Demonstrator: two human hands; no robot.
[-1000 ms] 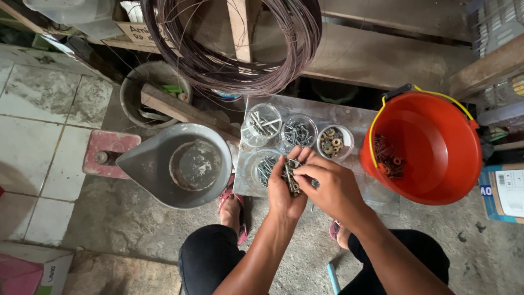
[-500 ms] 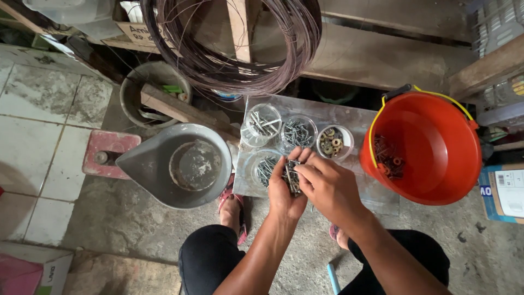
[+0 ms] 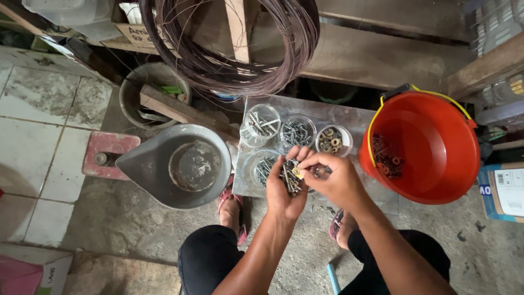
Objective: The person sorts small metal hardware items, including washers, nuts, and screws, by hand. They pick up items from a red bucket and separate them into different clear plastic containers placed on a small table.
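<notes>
The bundle of screws [image 3: 290, 177] lies in your cupped left hand [image 3: 286, 191], long axes running roughly from your wrist toward your fingertips — thin, dull grey metal. Your right hand [image 3: 334, 180] is pinched shut on a small pale washer [image 3: 296, 171], just above the bundle. Beyond your fingertips stand clear round plastic cups [image 3: 297, 130] holding sorted screws and washers, on a scuffed metal sheet [image 3: 349, 116]. To the right of your right hand sits a smooth orange bucket [image 3: 436, 147]; to the left of your left hand, a grey scoop-shaped pan [image 3: 158, 164].
</notes>
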